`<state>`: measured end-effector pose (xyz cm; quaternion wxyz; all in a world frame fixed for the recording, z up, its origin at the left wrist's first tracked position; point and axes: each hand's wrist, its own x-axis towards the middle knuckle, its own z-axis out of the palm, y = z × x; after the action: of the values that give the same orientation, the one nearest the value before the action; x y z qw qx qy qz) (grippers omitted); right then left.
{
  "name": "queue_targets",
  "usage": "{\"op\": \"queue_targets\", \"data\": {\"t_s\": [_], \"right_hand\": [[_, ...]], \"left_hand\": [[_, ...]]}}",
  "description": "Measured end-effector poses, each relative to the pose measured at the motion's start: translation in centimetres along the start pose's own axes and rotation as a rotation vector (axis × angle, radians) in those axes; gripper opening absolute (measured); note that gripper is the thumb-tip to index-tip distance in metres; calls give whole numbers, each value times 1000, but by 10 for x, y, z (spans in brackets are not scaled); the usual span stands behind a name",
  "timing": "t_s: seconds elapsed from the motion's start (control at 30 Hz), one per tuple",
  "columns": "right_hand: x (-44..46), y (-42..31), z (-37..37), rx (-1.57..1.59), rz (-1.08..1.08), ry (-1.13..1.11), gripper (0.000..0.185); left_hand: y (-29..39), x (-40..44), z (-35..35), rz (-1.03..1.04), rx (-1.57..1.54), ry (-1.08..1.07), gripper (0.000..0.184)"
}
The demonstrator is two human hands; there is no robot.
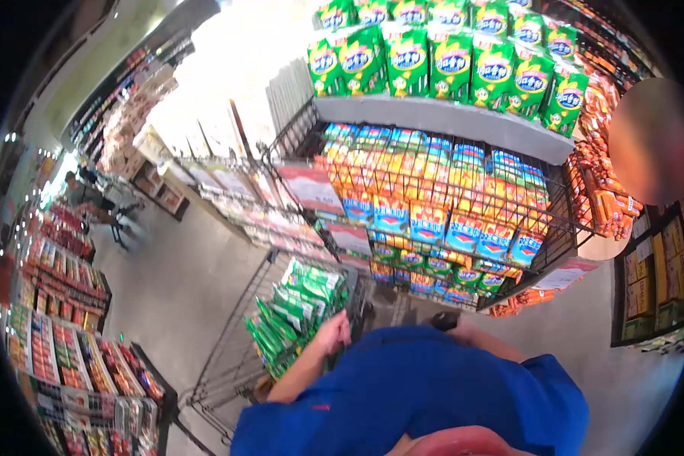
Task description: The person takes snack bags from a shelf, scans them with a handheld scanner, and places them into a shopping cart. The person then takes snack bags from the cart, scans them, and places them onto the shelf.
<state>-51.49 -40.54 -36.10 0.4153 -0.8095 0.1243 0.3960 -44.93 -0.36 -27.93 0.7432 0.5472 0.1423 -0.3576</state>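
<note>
My left hand [333, 333] is closed, with its fingers curled in, beside green packets [304, 292] piled in a wire shopping cart [224, 338]. Whether anything is inside that fist I cannot make out. Near the front of my blue shirt, my right hand [462, 328] is closed at a small dark object [444, 321] whose kind does not show. Ahead stands a black wire display rack [463, 178]. Its top shelf carries upright green snack bags [451, 64], and orange-and-blue packets [414, 222] fill the basket below.
Orange packets [606, 205] hang at the rack's right end, next to a person with a blurred head [653, 140]. Low shelves [76, 365] of goods line the left. Grey floor [159, 266] runs between them and the rack. Another person [83, 190] stands far left.
</note>
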Motion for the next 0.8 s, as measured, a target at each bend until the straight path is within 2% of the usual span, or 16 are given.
{"op": "queue_targets", "data": {"t_s": [0.03,0.07,0.1,0.13,0.17,0.23,0.27,0.33,0.4,0.47,0.57,0.63,0.73,0.8], "right_hand": [[14,11,5,-14,-35,32,42],[35,14,9,-30,-92,79,43],[48,22,12,22,-313,182,47],[52,45,24,67,-495,256,50],[43,46,26,79,-475,268,50],[34,48,18,186,-253,139,54],[25,46,10,193,-235,138,54],[6,41,-11,-6,-114,102,56],[-37,21,-37,42,-70,145,56],[-55,32,-53,77,-32,182,57],[-51,74,-77,68,79,233,54],[-37,126,-74,-94,333,345,49],[15,280,-54,-264,30,157,50],[7,283,-61,-307,11,58,48]], "left_hand": [[-10,3,-13,-61,145,96,46],[-23,9,-19,62,84,70,44],[-20,10,-14,72,139,-12,42],[-22,13,-13,-139,-129,-165,40],[-10,2,7,-199,-47,-93,42],[-34,29,8,-212,20,-67,41],[-45,39,12,-213,84,-19,41],[-63,59,16,-205,475,39,43],[-84,74,7,-209,852,-81,43],[-98,85,-1,-205,1092,-201,44],[-112,104,-1,-207,1234,-289,44],[-118,113,11,-213,1293,-326,45],[-125,125,35,-203,1305,-351,46],[-132,137,51,-180,1284,-359,47]]}}
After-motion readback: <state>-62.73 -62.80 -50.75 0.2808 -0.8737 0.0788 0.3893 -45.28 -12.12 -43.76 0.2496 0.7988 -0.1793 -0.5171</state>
